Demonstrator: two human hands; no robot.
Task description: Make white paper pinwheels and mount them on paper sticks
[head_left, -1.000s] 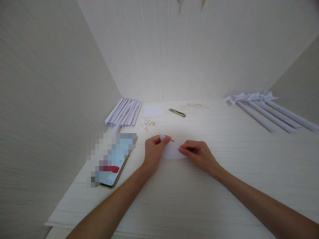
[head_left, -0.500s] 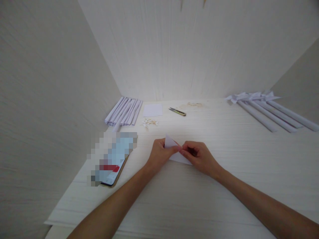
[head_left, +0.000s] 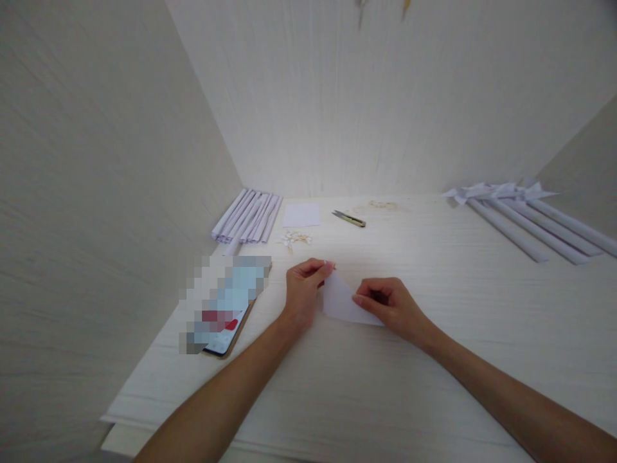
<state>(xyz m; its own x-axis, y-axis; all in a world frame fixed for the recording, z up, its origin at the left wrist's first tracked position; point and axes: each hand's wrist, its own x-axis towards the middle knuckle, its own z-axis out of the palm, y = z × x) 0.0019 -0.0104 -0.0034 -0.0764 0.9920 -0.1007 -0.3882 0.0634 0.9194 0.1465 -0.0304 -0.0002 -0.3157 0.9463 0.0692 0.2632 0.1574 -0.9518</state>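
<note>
A small white paper piece [head_left: 340, 303], folded into a triangle, lies on the pale wooden desk [head_left: 434, 360] between my hands. My left hand [head_left: 303, 291] pinches its upper tip with thumb and forefinger. My right hand [head_left: 388, 306] presses its fingertips on the paper's right side, holding it down against the desk.
A phone [head_left: 226, 307] lies left of my left hand. At the back are a bundle of rolled paper tubes [head_left: 248, 216], a white paper square [head_left: 301, 215], small snips [head_left: 349, 218] and paper scraps [head_left: 295, 239]. Long paper rolls with bows [head_left: 525, 215] lie at the right. Walls close in left and behind.
The paper has been flattened out into a triangle on the desk. My left hand moved up to its tip, and my right hand shifted slightly right and lower.
</note>
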